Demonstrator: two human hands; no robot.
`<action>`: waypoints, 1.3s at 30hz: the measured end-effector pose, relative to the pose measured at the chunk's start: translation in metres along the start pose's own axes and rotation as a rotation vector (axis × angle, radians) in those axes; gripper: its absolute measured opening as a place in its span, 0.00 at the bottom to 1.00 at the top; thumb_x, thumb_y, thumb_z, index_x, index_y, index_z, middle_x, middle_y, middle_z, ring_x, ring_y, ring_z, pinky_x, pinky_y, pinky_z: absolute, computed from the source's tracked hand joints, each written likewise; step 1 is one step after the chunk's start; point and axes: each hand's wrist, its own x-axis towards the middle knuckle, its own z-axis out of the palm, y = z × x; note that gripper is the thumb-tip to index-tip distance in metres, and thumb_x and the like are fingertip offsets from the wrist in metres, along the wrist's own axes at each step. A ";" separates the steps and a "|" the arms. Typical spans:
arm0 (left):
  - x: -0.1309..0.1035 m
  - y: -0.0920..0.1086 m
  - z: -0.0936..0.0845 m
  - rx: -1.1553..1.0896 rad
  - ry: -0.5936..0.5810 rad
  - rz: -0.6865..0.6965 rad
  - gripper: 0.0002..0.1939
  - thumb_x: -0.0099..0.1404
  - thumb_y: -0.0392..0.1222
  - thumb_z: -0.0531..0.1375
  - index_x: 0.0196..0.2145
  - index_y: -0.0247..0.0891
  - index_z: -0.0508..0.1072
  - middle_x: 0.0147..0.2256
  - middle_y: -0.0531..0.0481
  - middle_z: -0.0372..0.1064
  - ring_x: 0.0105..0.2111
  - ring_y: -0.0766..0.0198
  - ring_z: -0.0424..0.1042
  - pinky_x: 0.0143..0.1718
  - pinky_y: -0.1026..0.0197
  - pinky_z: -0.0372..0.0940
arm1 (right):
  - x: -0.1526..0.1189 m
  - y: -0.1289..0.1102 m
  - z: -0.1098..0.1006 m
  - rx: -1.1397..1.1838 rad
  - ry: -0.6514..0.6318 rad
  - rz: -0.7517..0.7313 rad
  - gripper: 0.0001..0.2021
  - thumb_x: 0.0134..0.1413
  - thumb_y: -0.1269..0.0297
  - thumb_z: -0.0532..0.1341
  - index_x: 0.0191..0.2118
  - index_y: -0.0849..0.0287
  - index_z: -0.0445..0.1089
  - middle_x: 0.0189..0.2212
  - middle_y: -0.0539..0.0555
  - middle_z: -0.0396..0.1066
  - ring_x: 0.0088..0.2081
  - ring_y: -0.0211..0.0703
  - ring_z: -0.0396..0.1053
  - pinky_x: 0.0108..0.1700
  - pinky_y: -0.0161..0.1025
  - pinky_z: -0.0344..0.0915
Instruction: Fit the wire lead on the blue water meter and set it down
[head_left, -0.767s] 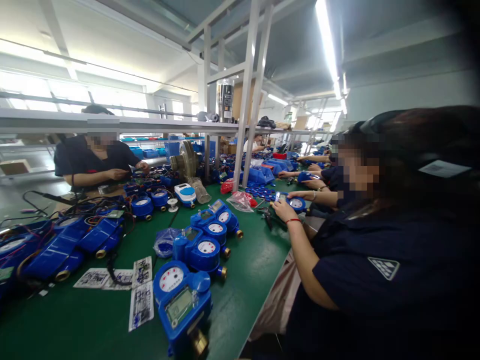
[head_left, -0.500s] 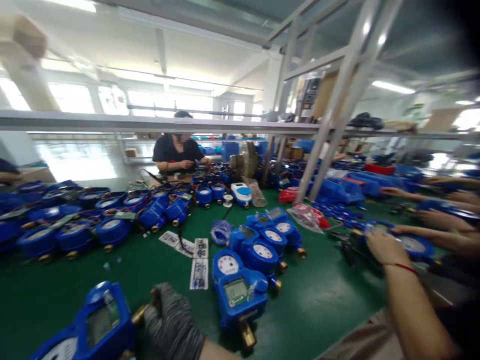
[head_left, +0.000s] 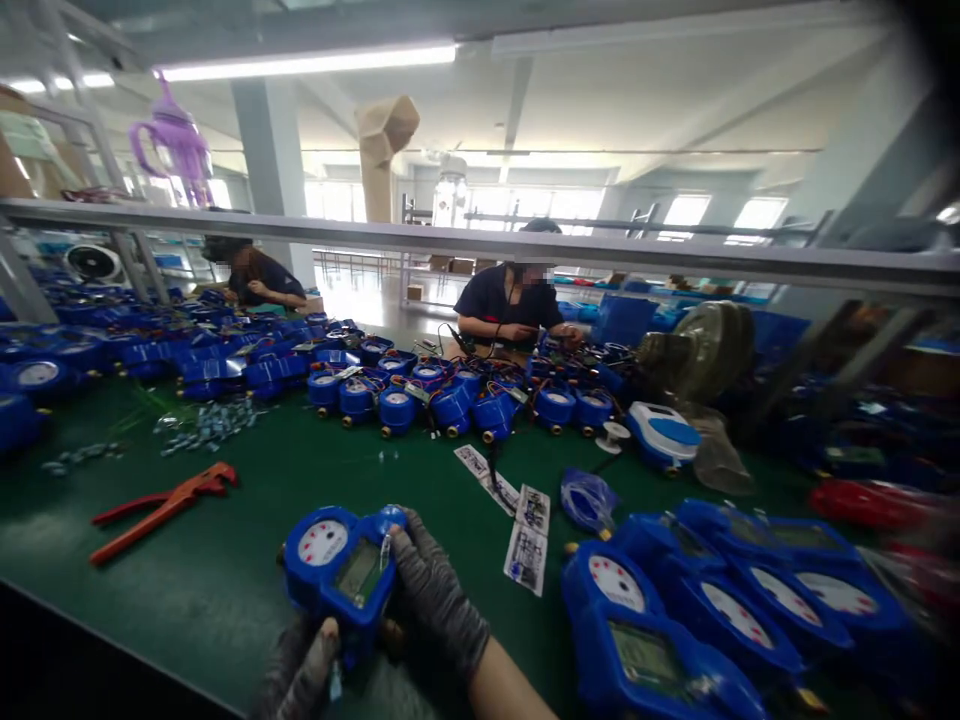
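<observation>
Both my gloved hands gripped one blue water meter (head_left: 341, 568) on the green table (head_left: 225, 590): right hand (head_left: 439, 600) closed around its side, left hand (head_left: 304, 675) beneath. An orange wrench (head_left: 161, 508) lay left of the meter.

The hall is bright, lit by a ceiling fluorescent tube (head_left: 307, 62) and by a row of windows (head_left: 570, 205) at the back, which are blown out to white. Light falls evenly on the green table (head_left: 225, 560), with only soft shadows under the objects. The wide lens bends straight lines toward the edges, and the top right corner is vignetted to black. The right side is smeared by motion blur: the blue water meters (head_left: 750, 600) there look soft.
</observation>
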 end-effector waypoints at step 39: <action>-0.045 0.073 0.007 -0.244 -0.204 0.335 0.35 0.53 0.55 0.70 0.56 0.45 0.68 0.50 0.41 0.72 0.21 0.70 0.66 0.24 0.63 0.64 | -0.018 -0.055 0.032 -0.334 0.012 -0.347 0.14 0.60 0.53 0.57 0.43 0.55 0.71 0.39 0.57 0.74 0.38 0.48 0.73 0.41 0.44 0.72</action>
